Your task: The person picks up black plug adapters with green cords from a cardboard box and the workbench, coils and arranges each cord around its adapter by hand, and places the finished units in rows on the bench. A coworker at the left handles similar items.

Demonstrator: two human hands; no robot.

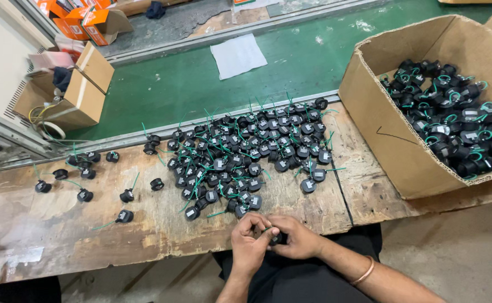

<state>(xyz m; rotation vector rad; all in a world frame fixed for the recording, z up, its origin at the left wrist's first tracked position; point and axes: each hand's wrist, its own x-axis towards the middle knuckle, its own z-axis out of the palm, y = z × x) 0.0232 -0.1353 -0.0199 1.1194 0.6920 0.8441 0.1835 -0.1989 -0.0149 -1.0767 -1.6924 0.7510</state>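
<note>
My left hand point(250, 244) and my right hand point(296, 238) meet at the near edge of the wooden bench point(161, 221), both closed around one small black round part with a green wire point(275, 238). The part is mostly hidden by my fingers. Just beyond my hands lies a large pile of the same black parts with green wires point(240, 157). Several single parts point(85, 195) lie scattered on the left of the bench.
An open cardboard box point(394, 140) full of the same black parts stands at the right. A green floor strip point(201, 84) runs behind the bench, with a white sheet point(238, 55) on it. Brown cartons point(74, 95) and orange boxes point(91, 19) sit at the far left.
</note>
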